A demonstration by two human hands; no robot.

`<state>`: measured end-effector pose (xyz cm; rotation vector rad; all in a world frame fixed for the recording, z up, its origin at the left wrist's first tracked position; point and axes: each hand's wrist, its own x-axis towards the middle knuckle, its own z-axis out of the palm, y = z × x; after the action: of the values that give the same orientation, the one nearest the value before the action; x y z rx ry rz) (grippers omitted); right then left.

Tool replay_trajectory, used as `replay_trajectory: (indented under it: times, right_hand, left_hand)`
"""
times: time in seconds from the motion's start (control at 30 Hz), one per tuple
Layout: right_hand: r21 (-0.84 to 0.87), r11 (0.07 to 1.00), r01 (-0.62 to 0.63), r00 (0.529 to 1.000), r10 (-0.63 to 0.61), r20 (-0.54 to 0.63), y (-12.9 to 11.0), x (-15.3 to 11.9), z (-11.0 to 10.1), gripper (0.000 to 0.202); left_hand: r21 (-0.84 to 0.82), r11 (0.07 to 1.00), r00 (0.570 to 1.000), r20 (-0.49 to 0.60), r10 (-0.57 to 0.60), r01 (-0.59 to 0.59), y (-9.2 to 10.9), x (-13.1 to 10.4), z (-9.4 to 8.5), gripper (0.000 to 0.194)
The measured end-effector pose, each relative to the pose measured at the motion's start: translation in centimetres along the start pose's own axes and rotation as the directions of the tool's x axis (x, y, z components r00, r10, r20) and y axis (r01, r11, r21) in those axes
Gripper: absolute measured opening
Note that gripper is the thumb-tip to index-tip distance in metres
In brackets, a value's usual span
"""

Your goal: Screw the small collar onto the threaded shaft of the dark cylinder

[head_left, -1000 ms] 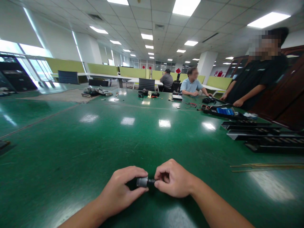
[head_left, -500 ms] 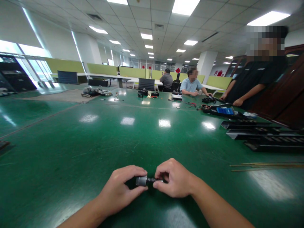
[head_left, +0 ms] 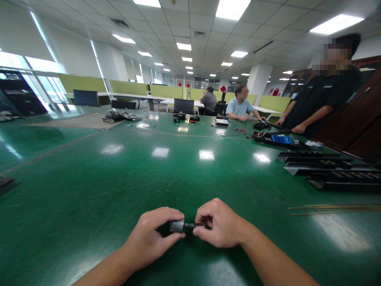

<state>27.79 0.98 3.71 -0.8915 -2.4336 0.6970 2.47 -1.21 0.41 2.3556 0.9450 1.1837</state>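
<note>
At the green table (head_left: pixel 149 171), with left hand (head_left: pixel 154 228) and right hand (head_left: pixel 218 226) apart, holding a small part (head_left: pixel 178 227) between them.
Clamping its grey body (head_left: pixel 176 228) between left thumb and fingers; pinching its thin dark shaft (head_left: pixel 188 225) in right fingertips. Lying crosswise, with shaft across the gap; impossible to tell if touching the table.

Person's L hand (head_left: pixel 150 234) & R hand (head_left: pixel 222 225) both bare, w/ slim fingers & rounded knuckles. L forearm (head_left: pixel 110 263) & R forearm (head_left: pixel 272 256) also uncovered, approx. same build, broadening twd near edge of view.
</note>
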Motion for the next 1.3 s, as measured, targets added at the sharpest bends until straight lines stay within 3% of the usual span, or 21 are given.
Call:
replay_trajectory:
  times: [1.3]
  right_hand:
    - [0.027,1.0,-0.012,1.0,0.012,-0.014,0.61,-0.29,-0.28,0.007]
  left_hand:
    - [0.052,0.999,0.999,-0.039,0.006,-0.004,-0.18,0.0,-0.21,0.036]
